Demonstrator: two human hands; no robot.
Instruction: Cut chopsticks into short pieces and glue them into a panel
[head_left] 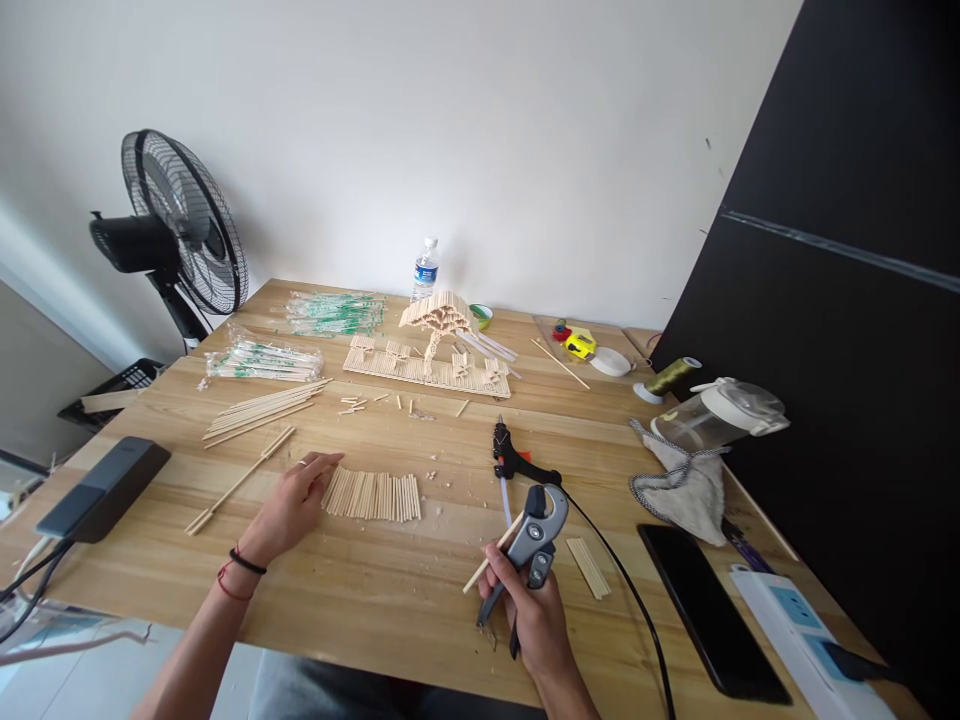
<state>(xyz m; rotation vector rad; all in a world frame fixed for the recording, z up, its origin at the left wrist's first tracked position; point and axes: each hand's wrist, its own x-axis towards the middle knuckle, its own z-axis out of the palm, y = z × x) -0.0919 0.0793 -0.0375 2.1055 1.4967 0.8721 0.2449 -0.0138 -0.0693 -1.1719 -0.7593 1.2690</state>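
A row of short wooden sticks (375,496) lies side by side on the table. My left hand (300,495) rests at its left end, fingers stretched out and touching the sticks there. In my right hand (529,605) is a grey-and-black pipe cutter (534,535), its curved jaw pointing away from me. A longer wooden stick (491,555) is also held in that hand, sticking out to the left beside the cutter. A black glue gun (514,455) lies just beyond the cutter. Several short sticks (589,568) lie together to the right of my right hand.
A stick-built model (427,378) stands at the back. Long sticks (259,410), a joined stick piece (240,482) and bagged sticks (262,358) lie left. A phone (709,610), power strip (806,640), cloth (679,485) and clear jug (712,412) are right. The glue gun's cable (630,585) curves past my right hand.
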